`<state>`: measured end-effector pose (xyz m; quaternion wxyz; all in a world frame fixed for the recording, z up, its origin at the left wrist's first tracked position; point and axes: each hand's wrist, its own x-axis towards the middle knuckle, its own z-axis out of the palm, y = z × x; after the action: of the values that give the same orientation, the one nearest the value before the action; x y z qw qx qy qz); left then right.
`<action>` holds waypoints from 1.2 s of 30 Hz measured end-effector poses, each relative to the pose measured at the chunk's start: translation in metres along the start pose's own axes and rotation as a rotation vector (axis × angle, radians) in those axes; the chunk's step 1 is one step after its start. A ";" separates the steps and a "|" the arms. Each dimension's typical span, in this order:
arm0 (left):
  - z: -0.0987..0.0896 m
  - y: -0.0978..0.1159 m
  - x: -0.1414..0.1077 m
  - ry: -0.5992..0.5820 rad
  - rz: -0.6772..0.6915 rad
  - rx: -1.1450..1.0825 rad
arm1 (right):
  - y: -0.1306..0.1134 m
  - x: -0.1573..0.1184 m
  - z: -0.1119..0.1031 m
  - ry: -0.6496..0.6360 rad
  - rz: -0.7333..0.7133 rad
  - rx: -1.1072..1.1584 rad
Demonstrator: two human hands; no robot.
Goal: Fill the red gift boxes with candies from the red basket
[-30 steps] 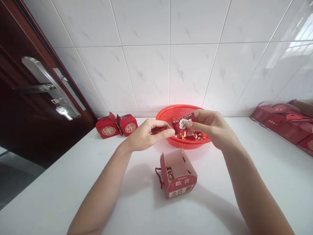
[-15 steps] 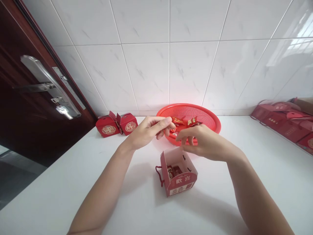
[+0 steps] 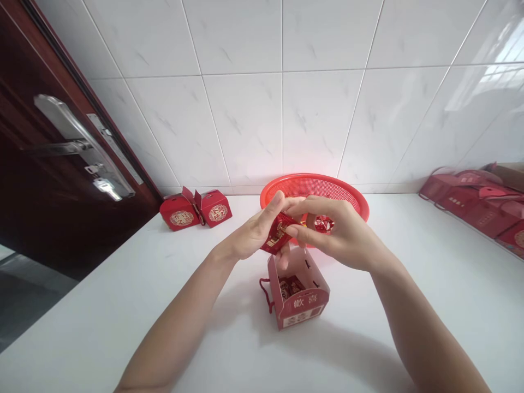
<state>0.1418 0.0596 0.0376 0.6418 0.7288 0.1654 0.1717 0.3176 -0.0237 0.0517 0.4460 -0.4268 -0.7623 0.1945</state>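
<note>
A small red candy packet with gold lettering [image 3: 277,234] is held up between both hands. My left hand [image 3: 252,232] is closed on it, the thumb raised on top and the fingers partly hidden behind the packet. My right hand [image 3: 327,229] pinches the packet's right edge between thumb and fingers. Just below stands an open red gift box [image 3: 303,305] with a pale inside and a cord handle on its left. Several dark red packets [image 3: 290,286] lie in it. Behind my hands is a red plastic basket [image 3: 352,199] with wrapped sweets [image 3: 323,224], partly hidden.
Two closed red gift boxes [image 3: 196,210] stand at the back left of the white table [image 3: 123,305]. More red boxes [image 3: 477,202] are stacked at the right edge. A tiled wall [image 3: 241,120] closes off the back, and a dark door [image 3: 36,164] is at the left.
Both hands have come together over the box. The red candy packet now shows between them. More dark packets show inside the box, which has barely moved.
</note>
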 end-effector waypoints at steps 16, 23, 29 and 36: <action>-0.005 0.003 0.004 0.300 0.271 0.021 | 0.013 0.005 -0.014 0.240 0.222 0.265; -0.002 0.009 0.001 0.337 0.285 0.117 | 0.018 0.008 -0.013 0.200 0.232 0.326; 0.000 0.011 0.000 0.352 0.283 0.148 | 0.021 0.008 -0.009 0.246 0.181 0.251; -0.002 0.008 0.001 0.327 0.275 0.106 | 0.018 0.007 -0.010 0.238 0.196 0.290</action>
<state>0.1414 0.0610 0.0461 0.5377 0.7398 0.1749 0.3646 0.3330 -0.0081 0.0482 0.5686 -0.4501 -0.6231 0.2931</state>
